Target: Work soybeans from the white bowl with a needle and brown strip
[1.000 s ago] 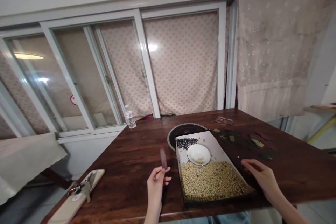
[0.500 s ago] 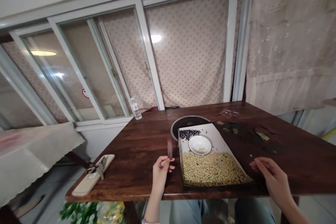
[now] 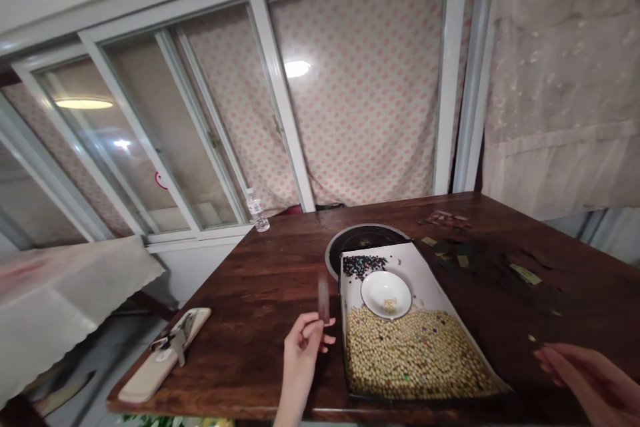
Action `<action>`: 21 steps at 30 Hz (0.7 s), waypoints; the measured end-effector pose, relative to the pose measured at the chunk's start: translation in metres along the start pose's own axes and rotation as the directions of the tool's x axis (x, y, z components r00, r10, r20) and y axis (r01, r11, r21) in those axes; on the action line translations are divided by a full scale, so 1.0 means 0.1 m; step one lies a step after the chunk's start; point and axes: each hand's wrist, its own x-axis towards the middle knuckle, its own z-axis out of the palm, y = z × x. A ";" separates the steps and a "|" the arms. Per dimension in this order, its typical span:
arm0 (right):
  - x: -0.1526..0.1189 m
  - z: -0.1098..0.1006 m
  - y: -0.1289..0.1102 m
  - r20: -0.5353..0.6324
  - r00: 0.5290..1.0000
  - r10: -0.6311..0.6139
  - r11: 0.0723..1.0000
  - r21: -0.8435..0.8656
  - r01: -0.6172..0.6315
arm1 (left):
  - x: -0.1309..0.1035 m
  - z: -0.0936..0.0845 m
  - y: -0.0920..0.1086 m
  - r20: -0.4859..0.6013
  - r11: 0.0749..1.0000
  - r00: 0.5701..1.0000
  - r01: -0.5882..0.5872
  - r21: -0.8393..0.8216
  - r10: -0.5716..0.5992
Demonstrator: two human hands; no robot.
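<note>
My left hand point(image 3: 303, 347) is closed in a pinch around a narrow, see-through strip point(image 3: 323, 297), blurred and standing upright left of the tray. On the right, beyond the tray's near corner, my right hand point(image 3: 580, 370) has its fingertips pressed together. A tiny yellowish bead point(image 3: 532, 338) shows just ahead of those fingertips; whatever links it to them is too thin to make out. Between my hands lies a shallow tray point(image 3: 434, 278) with many pale yellow beads point(image 3: 415, 357) and a pile of dark beads point(image 3: 363, 265). In it a white bowl point(image 3: 375, 287) holds several pale bits.
The tray's far end overlaps a round black plate point(image 3: 367, 237) set in the wooden table point(image 3: 250, 320). At left lies a phone point(image 3: 145, 373) with keys point(image 3: 179, 340) on it. A water bottle point(image 3: 258, 211) stands at the back; dark scraps and yellowish labels point(image 3: 525, 273) lie right.
My right hand has moved right and nearer, the tiny bead travelling with it. The left hand still pinches the strip beside the tray. The view has dipped closer to the table.
</note>
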 end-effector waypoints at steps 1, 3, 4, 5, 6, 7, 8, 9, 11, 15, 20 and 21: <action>0.05 0.04 -0.09 0.030 0.998 -0.046 0.997 -0.057 0.048 | -0.01 0.04 0.05 0.045 1.000 0.999 -0.014 0.021 0.013; 0.13 0.19 -0.30 0.181 0.968 -0.172 0.978 -0.084 0.189 | -0.05 0.14 0.12 0.150 0.998 0.989 -0.023 0.061 0.013; 0.15 0.29 -0.41 0.299 0.926 -0.231 0.962 -0.074 0.264 | -0.07 0.18 0.15 0.219 0.996 0.976 -0.006 0.089 -0.014; 0.16 0.39 -0.50 0.414 0.869 -0.272 0.943 -0.066 0.327 | -0.10 0.22 0.16 0.281 0.992 0.959 0.011 0.123 -0.046; 0.17 0.50 -0.57 0.503 0.803 -0.318 0.919 -0.045 0.392 | -0.12 0.25 0.17 0.346 0.988 0.936 0.014 0.157 -0.068; 0.16 0.59 -0.63 0.586 0.733 -0.345 0.894 -0.031 0.446 | -0.15 0.26 0.17 0.393 0.983 0.916 0.008 0.184 -0.082; 0.16 0.67 -0.66 0.647 0.684 -0.337 0.878 -0.046 0.476 | -0.17 0.27 0.16 0.432 0.977 0.897 0.003 0.215 -0.098; 0.15 0.74 -0.67 0.690 0.653 -0.311 0.868 -0.074 0.491 | -0.18 0.27 0.15 0.457 0.970 0.882 -0.003 0.244 -0.112; 0.14 0.82 -0.67 0.737 0.623 -0.263 0.847 -0.133 0.515 | -0.20 0.26 0.12 0.488 0.954 0.861 -0.014 0.300 -0.141; 0.15 0.85 -0.62 0.752 0.609 -0.252 0.827 -0.158 0.539 | -0.18 0.22 0.13 0.557 0.935 0.809 -0.028 0.353 -0.186; 0.15 0.82 -0.61 0.757 0.596 -0.267 0.817 -0.150 0.557 | -0.15 0.22 0.15 0.540 0.892 0.816 -0.071 0.446 -0.205; 0.15 0.82 -0.61 0.767 0.591 -0.249 0.812 -0.167 0.559 | -0.14 0.22 0.14 0.547 0.876 0.811 -0.093 0.473 -0.209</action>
